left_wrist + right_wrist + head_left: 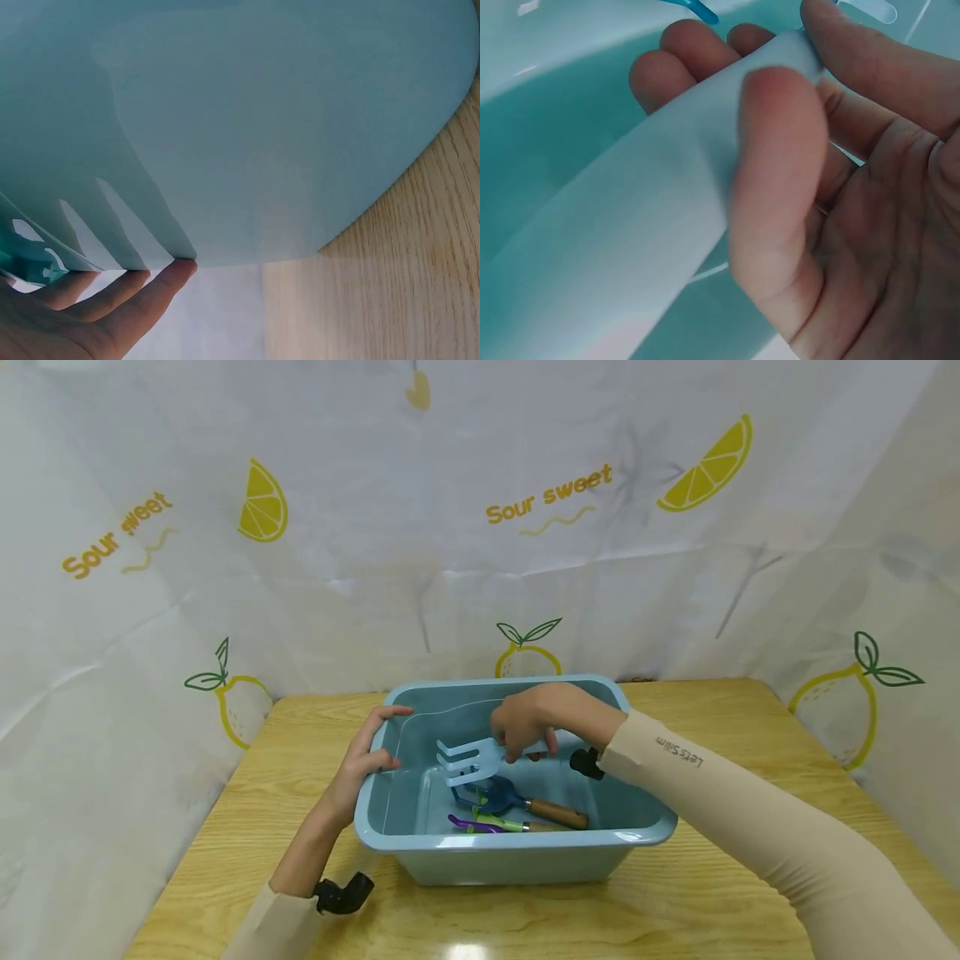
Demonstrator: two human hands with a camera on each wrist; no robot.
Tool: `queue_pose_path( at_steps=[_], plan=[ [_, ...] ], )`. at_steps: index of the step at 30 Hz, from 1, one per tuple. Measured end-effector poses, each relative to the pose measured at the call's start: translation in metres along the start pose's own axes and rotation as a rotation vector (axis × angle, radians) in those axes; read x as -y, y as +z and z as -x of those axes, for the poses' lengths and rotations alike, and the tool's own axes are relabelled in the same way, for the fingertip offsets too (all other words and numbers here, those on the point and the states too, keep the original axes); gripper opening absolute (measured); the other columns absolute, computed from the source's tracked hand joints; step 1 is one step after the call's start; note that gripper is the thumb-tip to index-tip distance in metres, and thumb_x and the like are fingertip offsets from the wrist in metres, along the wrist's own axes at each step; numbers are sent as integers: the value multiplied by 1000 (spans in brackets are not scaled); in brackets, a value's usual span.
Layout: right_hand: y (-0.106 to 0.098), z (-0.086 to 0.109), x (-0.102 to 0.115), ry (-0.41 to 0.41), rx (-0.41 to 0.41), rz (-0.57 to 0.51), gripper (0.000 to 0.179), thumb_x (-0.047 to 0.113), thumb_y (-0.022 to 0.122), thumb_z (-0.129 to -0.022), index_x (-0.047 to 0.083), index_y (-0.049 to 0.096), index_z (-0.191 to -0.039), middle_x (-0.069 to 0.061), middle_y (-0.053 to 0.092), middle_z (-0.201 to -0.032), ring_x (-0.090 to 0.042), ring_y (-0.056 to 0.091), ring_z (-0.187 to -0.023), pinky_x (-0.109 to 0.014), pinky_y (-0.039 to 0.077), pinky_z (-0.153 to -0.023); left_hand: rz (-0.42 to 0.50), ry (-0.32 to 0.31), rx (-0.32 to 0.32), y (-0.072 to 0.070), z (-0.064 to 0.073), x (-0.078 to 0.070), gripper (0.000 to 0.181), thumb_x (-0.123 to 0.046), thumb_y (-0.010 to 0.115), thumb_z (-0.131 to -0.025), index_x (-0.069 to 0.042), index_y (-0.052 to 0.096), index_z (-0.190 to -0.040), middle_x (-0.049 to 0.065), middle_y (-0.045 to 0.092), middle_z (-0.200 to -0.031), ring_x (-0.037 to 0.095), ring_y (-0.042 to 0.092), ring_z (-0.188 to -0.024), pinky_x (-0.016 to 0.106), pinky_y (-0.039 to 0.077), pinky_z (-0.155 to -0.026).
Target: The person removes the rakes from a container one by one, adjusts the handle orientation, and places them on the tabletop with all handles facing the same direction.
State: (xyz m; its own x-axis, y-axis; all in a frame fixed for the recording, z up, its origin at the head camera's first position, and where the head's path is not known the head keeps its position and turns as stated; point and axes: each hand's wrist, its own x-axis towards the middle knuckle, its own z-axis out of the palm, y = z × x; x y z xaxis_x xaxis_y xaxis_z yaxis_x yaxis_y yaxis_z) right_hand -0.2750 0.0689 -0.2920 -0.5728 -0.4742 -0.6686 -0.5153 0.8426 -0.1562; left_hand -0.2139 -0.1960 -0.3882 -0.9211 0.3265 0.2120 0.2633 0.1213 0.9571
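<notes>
A light-blue plastic basin [517,841] stands on the table. At its left rim is my left hand [358,768], gripping the edge with the thumb reaching inside; the left wrist view has its fingers [154,300] against the outer wall. Over the inside of the basin, my right hand [525,718] holds a pale-blue hand fork [476,760] by its handle [652,180], tines pointing left. Beneath the fork lie a dark-blue garden tool [501,795] with a wooden handle, a green tool [498,821] and a purple one [474,825].
The wooden table [720,860] extends to both sides of the basin. A white cloth [360,602] printed with lemons hangs behind it and at the sides. Each wrist carries a black camera mount [343,893].
</notes>
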Motion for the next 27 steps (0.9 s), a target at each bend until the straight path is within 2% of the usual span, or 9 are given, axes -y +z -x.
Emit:
queue_pose_path(
  at_steps=[4,13,18,23,27],
  plan=[
    [-2,6,0,-7,-24,-4,17,28,65,-101,16,68,-90,-5,67,-78,-24,71,-79,-29,60,-64,6,2,2,1,0,0,70,-9,47,-78,-10,39,-148,18,26,-161,49,36,-138,60,49,-97],
    [-6,20,-3,-59,-63,-3,22,27,64,-102,7,67,-92,-5,69,-77,-21,68,-70,-27,58,-60,10,2,4,2,1,-1,68,-10,46,-79,-7,39,-147,20,27,-160,50,37,-137,59,50,-95],
    [-5,26,-6,-66,-95,-4,22,27,65,-101,15,63,-83,-6,71,-80,-22,69,-74,-28,58,-60,15,2,6,2,2,-2,68,-10,46,-79,-7,38,-147,19,25,-162,50,36,-139,61,50,-96],
    [-6,33,-8,-80,-123,-28,21,26,65,-101,15,62,-83,-7,70,-80,-29,71,-81,-29,58,-58,10,6,2,2,1,-3,68,-10,46,-79,-9,38,-147,18,25,-162,50,36,-140,63,49,-98],
    [-7,39,-10,-98,-127,-44,22,27,64,-102,14,61,-84,-7,71,-82,-23,69,-75,-28,58,-57,8,8,1,2,2,-2,68,-10,46,-79,-8,39,-147,18,25,-162,50,35,-140,62,50,-97]
  ],
)
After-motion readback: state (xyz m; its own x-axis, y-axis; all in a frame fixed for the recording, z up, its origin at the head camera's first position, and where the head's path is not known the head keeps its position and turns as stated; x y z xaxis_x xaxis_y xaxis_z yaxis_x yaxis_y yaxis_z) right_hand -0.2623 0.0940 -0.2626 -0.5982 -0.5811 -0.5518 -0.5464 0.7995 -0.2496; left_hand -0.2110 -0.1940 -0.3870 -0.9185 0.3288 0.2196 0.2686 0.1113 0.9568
